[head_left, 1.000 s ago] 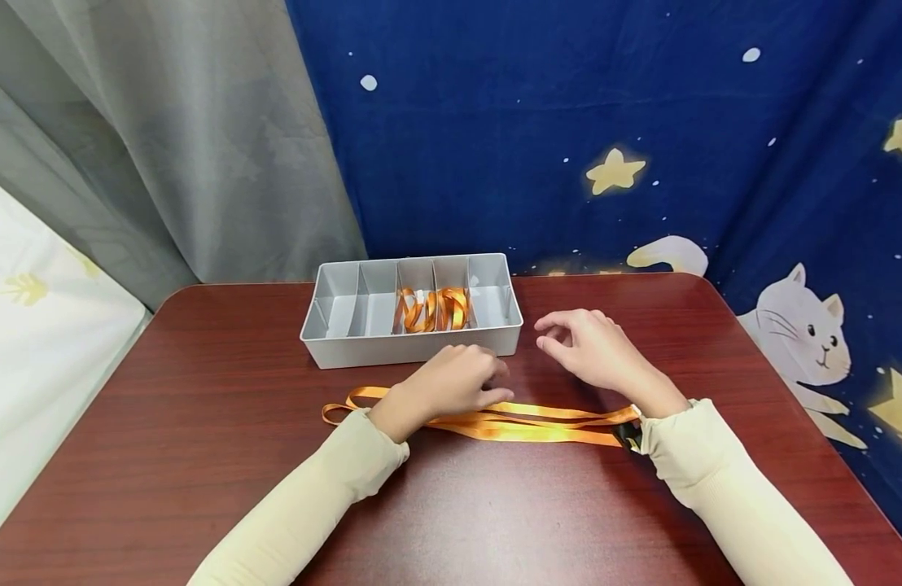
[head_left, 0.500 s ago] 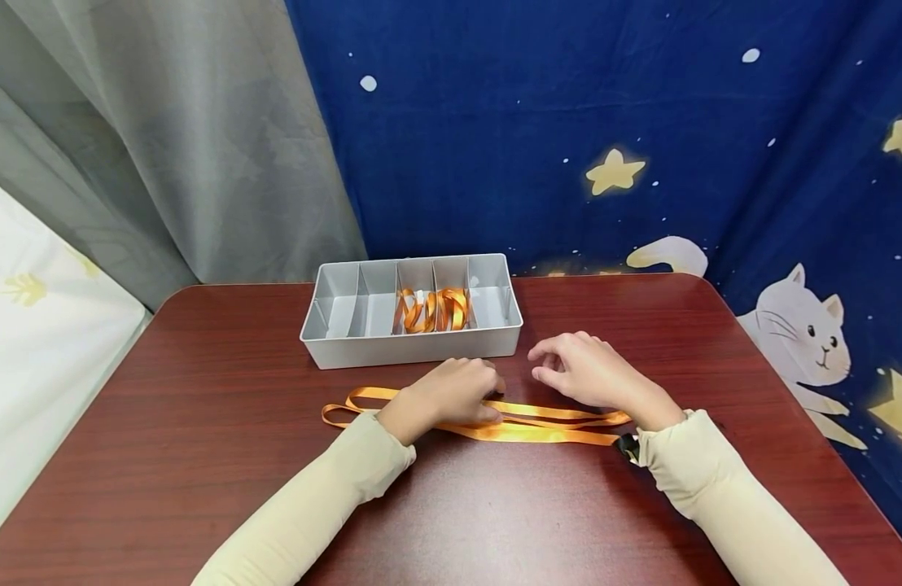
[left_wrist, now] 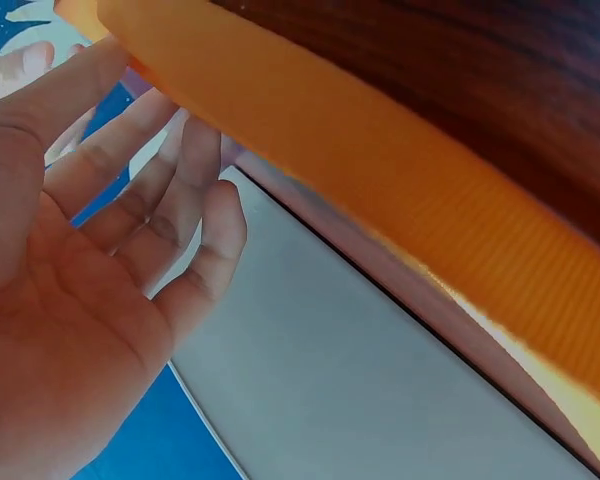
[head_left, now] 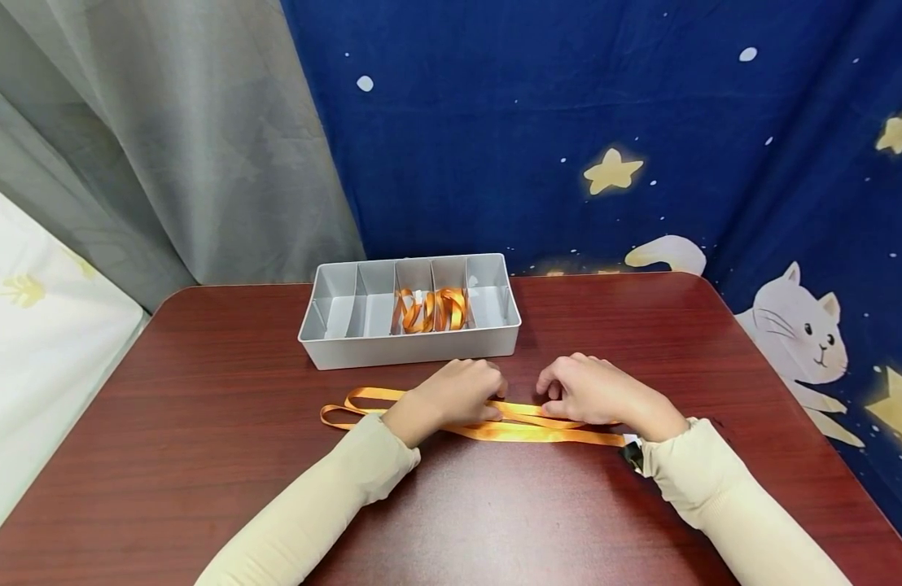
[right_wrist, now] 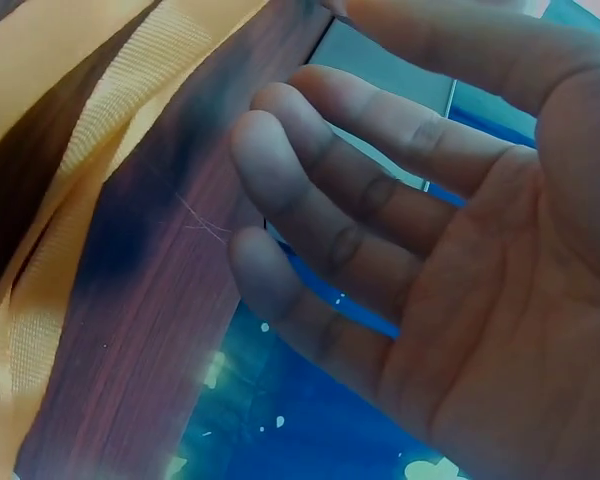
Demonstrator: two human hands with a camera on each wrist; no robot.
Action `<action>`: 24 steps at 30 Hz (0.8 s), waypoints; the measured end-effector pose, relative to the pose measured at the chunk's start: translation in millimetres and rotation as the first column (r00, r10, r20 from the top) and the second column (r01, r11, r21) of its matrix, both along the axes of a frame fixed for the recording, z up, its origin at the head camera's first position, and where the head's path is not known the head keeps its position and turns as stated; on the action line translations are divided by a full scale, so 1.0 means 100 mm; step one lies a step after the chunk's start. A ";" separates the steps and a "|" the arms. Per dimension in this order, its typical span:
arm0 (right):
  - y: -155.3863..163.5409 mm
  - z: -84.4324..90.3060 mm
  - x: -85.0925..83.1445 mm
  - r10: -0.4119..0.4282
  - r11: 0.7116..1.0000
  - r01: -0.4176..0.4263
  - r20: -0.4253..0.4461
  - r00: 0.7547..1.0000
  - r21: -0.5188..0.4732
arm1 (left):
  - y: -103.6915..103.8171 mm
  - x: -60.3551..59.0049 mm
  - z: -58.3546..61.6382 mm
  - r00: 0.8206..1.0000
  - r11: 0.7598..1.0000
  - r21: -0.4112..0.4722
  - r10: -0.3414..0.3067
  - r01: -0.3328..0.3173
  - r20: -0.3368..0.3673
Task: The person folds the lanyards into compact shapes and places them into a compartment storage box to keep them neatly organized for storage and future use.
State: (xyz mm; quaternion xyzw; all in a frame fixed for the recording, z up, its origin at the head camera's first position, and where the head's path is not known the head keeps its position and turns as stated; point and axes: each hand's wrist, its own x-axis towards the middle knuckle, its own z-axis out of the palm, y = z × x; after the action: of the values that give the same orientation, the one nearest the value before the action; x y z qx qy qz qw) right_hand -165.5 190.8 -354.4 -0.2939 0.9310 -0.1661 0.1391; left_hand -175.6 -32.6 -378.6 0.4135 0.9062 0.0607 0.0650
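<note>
I am looking down at a dark red table [head_left: 202, 456] where an orange lanyard [head_left: 539, 425] is lying flat, stretched left to right across the near middle, with its loop end [head_left: 341, 407] pointing left and a small black clip [head_left: 631, 452] at its right end beside the right sleeve.

My left hand [head_left: 451, 395] is resting palm down over the middle of the lanyard, its fingertips touching the strap. In the left wrist view the left fingers [left_wrist: 170, 190] are lying straight and relaxed beside the orange strap [left_wrist: 380, 200], not curled round it.

My right hand [head_left: 593, 391] is sitting just to the right of the left one, over the same strap, the two hands near each other but apart. From the head view its fingers are bending down toward the lanyard; in the right wrist view the right fingers [right_wrist: 340, 200] are only loosely bent and spread, with the strap [right_wrist: 70, 150] lying on the wood beside them. I cannot tell whether the thumb and forefinger are pinching anything.

Just beyond the hands, on the far side, a grey divided tray [head_left: 410, 346] is standing on the table, with another coiled orange lanyard [head_left: 431, 309] sitting in one of its middle compartments. Behind the table a blue star-and-cat cloth [head_left: 641, 146] and a grey curtain [head_left: 165, 146] are hanging.
</note>
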 end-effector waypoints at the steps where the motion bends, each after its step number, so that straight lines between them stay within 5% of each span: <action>1: 0.00 0.00 0.00 0.003 1.000 -0.003 0.003 1.000 0.008 | 0.00 0.00 0.00 1.000 1.000 0.002 0.001 -0.001 -0.001; 24: 0.00 -0.11 0.04 -0.028 0.996 0.028 0.004 1.000 0.087 | 0.09 -0.04 -0.06 0.997 0.997 0.052 0.056 -0.059 0.060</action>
State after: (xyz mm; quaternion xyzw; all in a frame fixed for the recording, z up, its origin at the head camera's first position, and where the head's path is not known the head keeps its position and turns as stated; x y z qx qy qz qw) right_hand -161.7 191.3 -365.7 -0.2740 0.9410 -0.1281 0.1517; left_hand -179.9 -23.4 -384.6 0.3867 0.9135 0.0989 0.0787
